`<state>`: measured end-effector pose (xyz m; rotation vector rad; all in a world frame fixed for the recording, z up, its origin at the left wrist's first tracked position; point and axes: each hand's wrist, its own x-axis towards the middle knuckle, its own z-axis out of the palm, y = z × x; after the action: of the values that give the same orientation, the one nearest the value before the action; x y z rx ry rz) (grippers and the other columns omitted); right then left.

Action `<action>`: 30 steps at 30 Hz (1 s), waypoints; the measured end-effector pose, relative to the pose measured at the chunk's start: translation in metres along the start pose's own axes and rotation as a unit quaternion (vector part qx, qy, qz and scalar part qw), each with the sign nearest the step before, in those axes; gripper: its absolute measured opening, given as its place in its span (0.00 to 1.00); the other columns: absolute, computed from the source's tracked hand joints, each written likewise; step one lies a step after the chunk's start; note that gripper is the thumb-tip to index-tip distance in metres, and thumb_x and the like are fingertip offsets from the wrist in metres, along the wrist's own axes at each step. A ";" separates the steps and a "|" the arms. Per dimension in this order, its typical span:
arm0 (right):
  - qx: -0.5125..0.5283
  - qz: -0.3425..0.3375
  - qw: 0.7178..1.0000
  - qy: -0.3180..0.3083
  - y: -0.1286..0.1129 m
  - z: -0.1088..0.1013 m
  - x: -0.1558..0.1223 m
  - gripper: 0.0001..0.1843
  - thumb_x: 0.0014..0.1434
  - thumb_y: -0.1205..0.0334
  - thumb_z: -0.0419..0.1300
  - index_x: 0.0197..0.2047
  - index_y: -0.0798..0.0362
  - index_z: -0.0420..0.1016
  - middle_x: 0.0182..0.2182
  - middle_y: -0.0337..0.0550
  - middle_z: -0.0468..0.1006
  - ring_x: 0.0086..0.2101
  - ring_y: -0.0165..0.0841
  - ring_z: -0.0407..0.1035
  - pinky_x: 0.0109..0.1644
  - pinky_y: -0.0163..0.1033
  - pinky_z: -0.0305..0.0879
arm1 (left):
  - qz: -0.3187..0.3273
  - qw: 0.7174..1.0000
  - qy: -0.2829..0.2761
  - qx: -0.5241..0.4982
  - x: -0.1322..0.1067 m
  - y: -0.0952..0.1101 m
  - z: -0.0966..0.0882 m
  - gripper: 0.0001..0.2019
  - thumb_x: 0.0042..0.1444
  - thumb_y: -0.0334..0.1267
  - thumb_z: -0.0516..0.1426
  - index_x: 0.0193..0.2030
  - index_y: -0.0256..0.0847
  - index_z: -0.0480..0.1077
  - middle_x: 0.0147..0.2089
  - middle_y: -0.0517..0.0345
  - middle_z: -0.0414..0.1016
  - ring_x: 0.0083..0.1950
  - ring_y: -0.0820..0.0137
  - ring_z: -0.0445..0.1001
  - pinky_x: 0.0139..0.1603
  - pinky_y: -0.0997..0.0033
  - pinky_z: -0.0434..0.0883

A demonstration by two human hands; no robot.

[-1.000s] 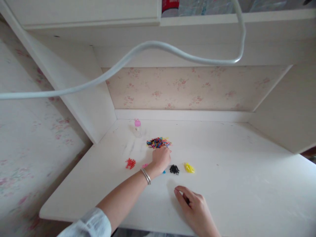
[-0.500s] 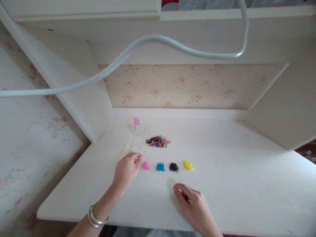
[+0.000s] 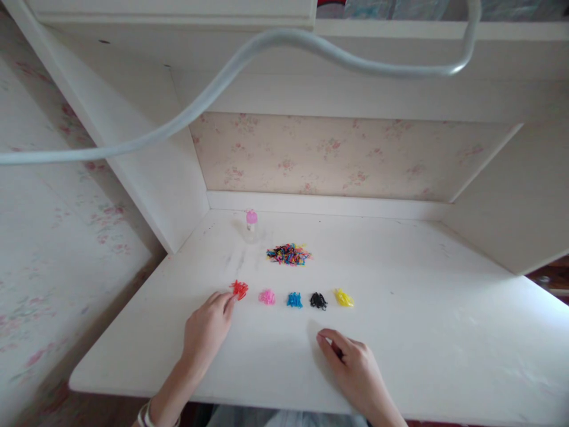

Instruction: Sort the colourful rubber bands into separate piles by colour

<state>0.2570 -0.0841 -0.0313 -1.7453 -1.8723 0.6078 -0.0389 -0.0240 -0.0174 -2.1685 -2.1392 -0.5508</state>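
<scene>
The left hand [image 3: 208, 327] touches a red pile [image 3: 240, 289] toward the bench's [image 3: 427, 332] left edge, its grip too small to read; the right hand [image 3: 355, 365], fingertips pinched together, is near the front edge, a multicoloured heap [image 3: 289, 254] farther back.

Five single-colour piles [image 3: 294, 299], one mixed pile [image 3: 289, 254], one pink-capped bottle [image 3: 251, 219], two hands [image 3: 207, 325], one white cable [image 3: 200, 102].

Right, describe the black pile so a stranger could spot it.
On the white desk, look just in front of the multicoloured heap. There the black pile lies in a row between the blue pile and yellow pile, the row's only dark one.
</scene>
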 end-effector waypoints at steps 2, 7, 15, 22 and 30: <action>-0.003 0.002 1.000 -0.003 -0.001 -0.001 -0.001 0.19 0.63 0.48 0.46 0.37 0.46 0.75 0.19 0.35 0.70 0.21 0.29 0.64 0.28 0.30 0.57 | 0.000 1.000 0.005 0.003 -0.001 -0.002 0.002 0.11 0.61 0.41 0.49 0.43 0.47 0.72 0.44 0.61 0.78 0.38 0.69 0.77 0.35 0.75 0.67; -0.005 0.003 1.000 -0.005 -0.004 -0.003 0.000 0.20 0.63 0.48 0.46 0.38 0.47 0.75 0.19 0.36 0.70 0.21 0.28 0.64 0.28 0.30 0.56 | 0.003 1.000 0.023 0.011 -0.008 -0.008 0.002 0.12 0.61 0.43 0.49 0.44 0.46 0.72 0.44 0.60 0.78 0.36 0.69 0.77 0.33 0.75 0.66; 0.008 0.001 1.000 -0.007 -0.015 -0.003 -0.001 0.20 0.63 0.48 0.47 0.34 0.49 0.76 0.17 0.35 0.68 0.19 0.27 0.61 0.25 0.30 0.55 | 0.027 0.999 0.036 -0.030 -0.026 -0.009 0.004 0.11 0.61 0.42 0.48 0.39 0.45 0.71 0.36 0.60 0.78 0.30 0.72 0.75 0.29 0.76 0.66; -0.027 -0.036 0.999 0.015 -0.057 -0.030 0.037 0.20 0.63 0.51 0.46 0.35 0.49 0.77 0.18 0.36 0.71 0.19 0.26 0.63 0.25 0.30 0.53 | 0.029 0.995 0.030 -0.093 -0.021 -0.010 0.003 0.12 0.61 0.43 0.48 0.40 0.44 0.71 0.37 0.60 0.77 0.32 0.71 0.75 0.34 0.75 0.68; -0.252 0.026 0.965 -0.063 -0.074 -0.015 0.132 0.18 0.61 0.56 0.48 0.42 0.45 0.79 0.37 0.46 0.80 0.37 0.37 0.73 0.38 0.36 0.61 | 0.026 0.991 0.025 -0.125 -0.020 -0.012 0.004 0.12 0.61 0.44 0.48 0.39 0.44 0.71 0.35 0.60 0.76 0.30 0.72 0.73 0.34 0.74 0.69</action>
<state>0.2027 0.0415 0.0352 -2.1132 -2.2159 0.2744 -0.0492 -0.0421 -0.0291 -2.2948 -2.0810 -0.9044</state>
